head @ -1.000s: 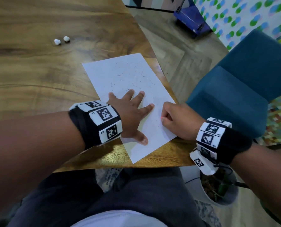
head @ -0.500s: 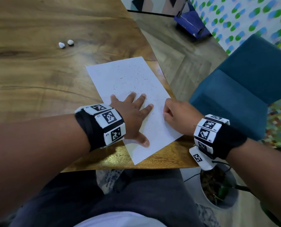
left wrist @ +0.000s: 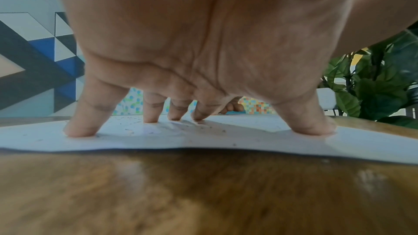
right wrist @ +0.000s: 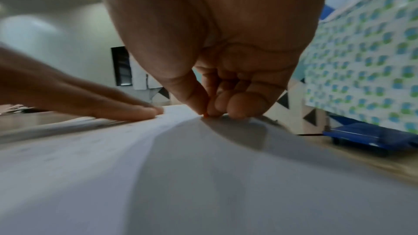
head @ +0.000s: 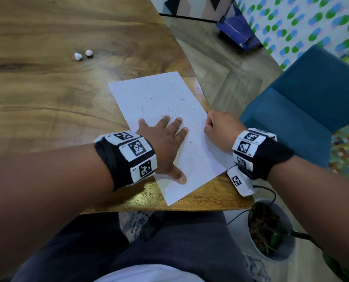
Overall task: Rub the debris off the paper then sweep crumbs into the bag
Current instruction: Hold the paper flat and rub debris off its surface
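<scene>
A white sheet of paper point(head: 159, 98) lies at the table's near right corner, strewn with fine dark crumbs point(head: 169, 92). My left hand point(head: 167, 143) lies flat on its lower half, fingers spread and pressing it down; the left wrist view shows the fingertips point(left wrist: 79, 129) planted on the paper point(left wrist: 203, 140). My right hand point(head: 210, 127) is curled at the sheet's right edge. In the right wrist view its thumb and fingers pinch a small orange eraser point(right wrist: 205, 116) with the tip against the paper point(right wrist: 158, 167). No bag is in view.
Two small white lumps point(head: 83, 54) sit on the wooden table point(head: 47, 108) at the far left. A blue chair point(head: 301, 98) stands right of the table. A potted plant point(head: 269, 228) is on the floor below the corner, a blue box point(head: 236, 31) farther off.
My right hand has slid a little farther up the paper's right edge, away from me. The left hand still presses the same spot.
</scene>
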The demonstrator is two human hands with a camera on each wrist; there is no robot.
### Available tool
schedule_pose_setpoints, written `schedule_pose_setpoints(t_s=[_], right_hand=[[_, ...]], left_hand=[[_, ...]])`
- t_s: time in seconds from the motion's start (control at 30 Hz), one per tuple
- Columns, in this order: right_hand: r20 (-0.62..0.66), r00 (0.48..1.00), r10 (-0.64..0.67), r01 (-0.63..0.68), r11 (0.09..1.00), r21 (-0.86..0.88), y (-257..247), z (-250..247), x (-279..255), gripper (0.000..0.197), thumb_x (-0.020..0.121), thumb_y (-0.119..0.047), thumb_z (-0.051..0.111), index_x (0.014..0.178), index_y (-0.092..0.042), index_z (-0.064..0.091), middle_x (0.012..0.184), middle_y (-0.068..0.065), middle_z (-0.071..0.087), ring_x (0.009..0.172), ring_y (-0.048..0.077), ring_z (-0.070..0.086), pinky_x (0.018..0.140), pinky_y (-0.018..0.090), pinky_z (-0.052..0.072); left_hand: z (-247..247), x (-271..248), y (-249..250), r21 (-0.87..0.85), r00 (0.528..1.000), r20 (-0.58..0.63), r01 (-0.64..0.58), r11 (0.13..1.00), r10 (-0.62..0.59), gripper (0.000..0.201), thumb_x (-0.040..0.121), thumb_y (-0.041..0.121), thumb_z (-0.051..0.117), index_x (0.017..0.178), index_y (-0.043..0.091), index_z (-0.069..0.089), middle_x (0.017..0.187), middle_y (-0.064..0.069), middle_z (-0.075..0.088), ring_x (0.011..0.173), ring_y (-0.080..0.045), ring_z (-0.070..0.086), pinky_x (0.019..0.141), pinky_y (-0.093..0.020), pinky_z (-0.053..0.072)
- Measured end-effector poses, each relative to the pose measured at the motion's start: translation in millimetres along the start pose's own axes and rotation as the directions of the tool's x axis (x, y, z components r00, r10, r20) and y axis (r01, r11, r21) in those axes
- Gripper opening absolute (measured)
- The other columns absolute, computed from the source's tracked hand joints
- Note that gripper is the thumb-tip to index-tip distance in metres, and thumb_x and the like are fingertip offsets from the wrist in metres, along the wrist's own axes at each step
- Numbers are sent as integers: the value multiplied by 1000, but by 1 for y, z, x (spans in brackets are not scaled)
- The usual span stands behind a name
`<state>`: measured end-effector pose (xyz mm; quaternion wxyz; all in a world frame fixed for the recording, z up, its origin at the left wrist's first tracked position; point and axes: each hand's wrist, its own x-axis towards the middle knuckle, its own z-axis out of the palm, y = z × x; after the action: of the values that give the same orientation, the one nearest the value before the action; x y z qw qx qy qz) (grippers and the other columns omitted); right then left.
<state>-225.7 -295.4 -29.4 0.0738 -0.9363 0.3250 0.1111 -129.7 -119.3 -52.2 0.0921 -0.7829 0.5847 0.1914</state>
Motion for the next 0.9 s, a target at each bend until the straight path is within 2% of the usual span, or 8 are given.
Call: schedule_pose_setpoints(t_s=[0.07, 0.2, 0.33, 0.53, 0.63, 0.73, 0.83, 0.9], right_hand=[[24, 992, -125, 126, 991, -35, -10, 7, -15, 10, 95, -24, 45, 92, -16, 50, 87, 5, 62, 81, 27, 59, 72, 38, 51], [79, 946, -314, 316, 949, -11, -28, 13, -36, 8, 94, -27, 47, 90, -20, 47, 82, 1, 59, 79, 25, 57, 71, 39, 51], [71, 957, -281, 283, 959, -13, -22, 9, -19, 10, 95, -25, 46, 92, -17, 50, 86, 5, 62, 81, 26, 58, 69, 36, 48], [-25, 997, -74, 74, 997, -18, -6, -6, 12, 6, 95, -19, 45, 99, -17, 48, 91, 10, 64, 81, 31, 61, 68, 37, 50], [-41, 998, -43, 42, 999, -22, -8, -7, 10, 3, 95, -18, 44, 93, -18, 43, 88, 9, 62, 78, 29, 60, 66, 36, 49], [-26, 990, -135, 135, 991, -20, -11, 1, -6, 9, 97, -21, 46, 93, -14, 47, 86, 5, 61, 80, 27, 59, 71, 40, 52], [10, 953, -303, 303, 953, -10, -19, 12, -21, 11, 97, -26, 48, 94, -16, 51, 87, 3, 62, 80, 24, 56, 69, 34, 43], [14, 955, -297, 297, 955, 1, -21, 12, -19, 11, 97, -27, 48, 95, -16, 52, 87, 3, 64, 80, 24, 57, 70, 35, 45]], left_hand=[[0, 0, 0, 1, 1000, 12, 4, 1000, -4, 137, 65, 96, 52, 162, 23, -12, 170, 0, -21, 157, -28, -11, 113, -73, 20], [1, 1, 0, -5, 1000, 7, 0, 1000, 0, 136, 65, 96, 53, 162, 23, -9, 170, 0, -20, 157, -28, -11, 113, -73, 19], [2, 1, 0, 0, 1000, 10, 2, 1000, -2, 136, 67, 96, 51, 162, 22, -11, 169, -1, -21, 157, -28, -12, 113, -74, 19], [4, 0, -1, -9, 1000, 6, 0, 1000, 1, 137, 65, 96, 52, 162, 22, -12, 169, 0, -22, 157, -29, -13, 113, -75, 18], [4, 1, 0, -14, 1000, 3, -3, 1000, 3, 137, 66, 96, 53, 162, 22, -11, 169, 0, -21, 157, -29, -13, 113, -75, 18], [2, 0, 0, -11, 1000, 4, -3, 1000, 3, 136, 67, 95, 53, 162, 22, -11, 170, -1, -21, 157, -30, -13, 113, -75, 18], [1, 0, 1, -13, 1000, 19, 0, 1000, 0, 135, 68, 93, 54, 162, 21, -11, 169, -2, -22, 157, -30, -14, 113, -75, 17], [1, 0, 1, -12, 1000, 24, -2, 1000, 3, 135, 69, 93, 53, 162, 21, -12, 169, -2, -22, 157, -30, -14, 113, -76, 17]])
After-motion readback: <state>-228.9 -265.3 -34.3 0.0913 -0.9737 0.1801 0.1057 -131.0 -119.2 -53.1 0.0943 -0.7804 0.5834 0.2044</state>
